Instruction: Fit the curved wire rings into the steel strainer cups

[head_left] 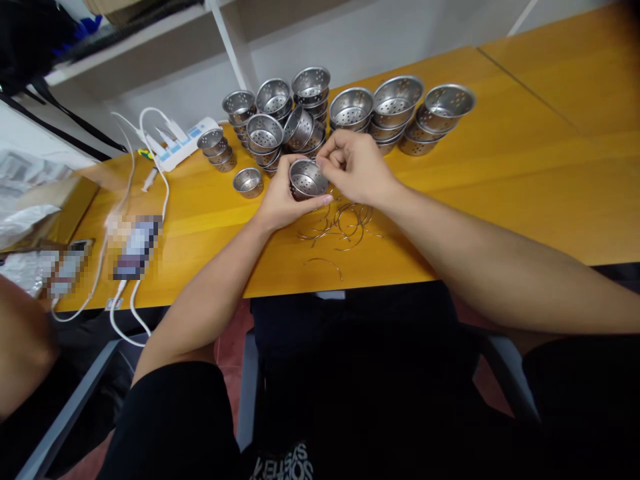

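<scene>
My left hand (280, 200) is wrapped round a small perforated steel cup (306, 179), held just above the wooden table (500, 173). My right hand (355, 167) pinches at the cup's far rim, fingers pressed together; whatever thin piece sits in them is too small to make out. Under both hands lies a loose heap of curved wire handles (340, 223), and one more wire (325, 263) rests nearer the table's front edge.
Behind my hands stand stacks of perforated steel cups (310, 100) and larger ones (400, 110); a single cup (249, 181) sits apart at the left. A white power strip (183, 143) with cables and two phones (137, 247) lie left. Another person's arm (20, 347) shows at the far left.
</scene>
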Tool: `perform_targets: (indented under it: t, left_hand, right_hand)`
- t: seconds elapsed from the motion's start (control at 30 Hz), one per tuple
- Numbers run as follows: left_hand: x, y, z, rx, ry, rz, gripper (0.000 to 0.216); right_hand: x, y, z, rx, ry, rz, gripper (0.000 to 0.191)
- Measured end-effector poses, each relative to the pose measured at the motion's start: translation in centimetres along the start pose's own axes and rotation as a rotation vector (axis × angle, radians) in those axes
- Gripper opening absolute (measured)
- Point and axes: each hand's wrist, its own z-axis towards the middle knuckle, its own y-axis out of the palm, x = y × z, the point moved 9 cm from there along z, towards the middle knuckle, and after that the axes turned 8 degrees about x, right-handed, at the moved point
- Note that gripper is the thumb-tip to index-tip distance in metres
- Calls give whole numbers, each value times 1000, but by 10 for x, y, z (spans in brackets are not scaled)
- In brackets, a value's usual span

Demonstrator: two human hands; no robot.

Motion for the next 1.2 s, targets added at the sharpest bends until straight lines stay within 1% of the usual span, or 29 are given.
perform_targets:
  t: [0.13, 0.2, 0.27, 0.37, 0.47, 0.57, 0.67, 0.8, 0.97, 1.1, 1.2]
  left_hand:
    - [7, -3, 1, 22, -9, 1, 120]
    - [10, -4, 1, 23, -14, 6, 118]
    - [11, -5, 0, 17, -14, -2, 115]
    - [8, -6, 1, 6, 4, -58, 109]
    - [3, -8, 2, -7, 16, -120, 106]
    - [-2, -11, 3, -7, 11, -136, 110]
    - [0, -11, 2, -22, 27, -131, 107]
    - [7, -7, -2, -33, 78, -118, 100]
    - [3, -2, -2, -47, 60, -96, 93]
    - [0, -4, -1, -42, 63, -87, 92]
    - [0, -5, -1, -37, 57, -94, 86]
  right_hand:
    - [3, 2, 0, 25, -6, 84, 38]
    - [1, 3, 0, 36, 14, 140, 36]
    - [-5, 4, -2, 19, 45, 215, 37]
    - [-17, 7, -5, -88, 96, 339, 47]
    - [-24, 7, -7, -210, 133, 420, 61]
    - [-26, 4, -6, -275, 118, 451, 72]
    - [-26, 6, -7, -317, 90, 439, 73]
    - [-24, 9, -7, -296, 76, 447, 74]
    - [-19, 9, -7, -267, 91, 416, 71]
    - [-19, 7, -7, -257, 91, 395, 69]
    - [-20, 7, -7, -256, 87, 373, 69]
